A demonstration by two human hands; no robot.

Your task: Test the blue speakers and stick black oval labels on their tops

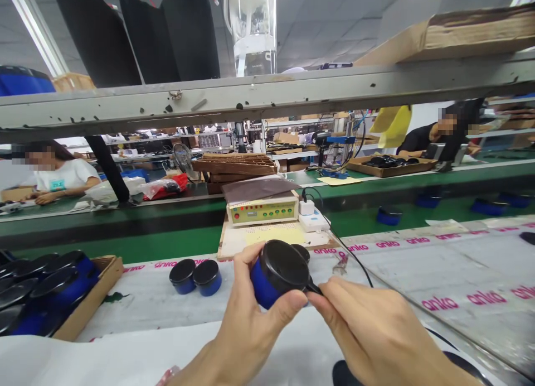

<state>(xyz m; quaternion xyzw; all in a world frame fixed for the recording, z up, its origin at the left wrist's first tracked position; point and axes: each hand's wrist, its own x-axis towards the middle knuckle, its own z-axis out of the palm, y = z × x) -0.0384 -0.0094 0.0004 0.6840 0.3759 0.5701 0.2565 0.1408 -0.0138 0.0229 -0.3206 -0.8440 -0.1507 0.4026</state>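
The left hand (253,313) grips a blue-and-black housing (286,266), the right hand (368,313) a slim black piece (315,288) at its edge, seemingly a step needing steady alignment.

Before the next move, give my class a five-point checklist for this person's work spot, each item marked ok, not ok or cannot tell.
1. Left hand holding the round case: ok, thumb and fingers grip it.
2. Right hand on the black piece at the case's side: ok, fingers close around its end.
3. Reading on the control box: cannot tell, its display is too small.
4. Pair of cases apart from both hands: ok, they stand to the left on the covered bench.
5. Bench free of cables: not ok, a black cable trails across it.
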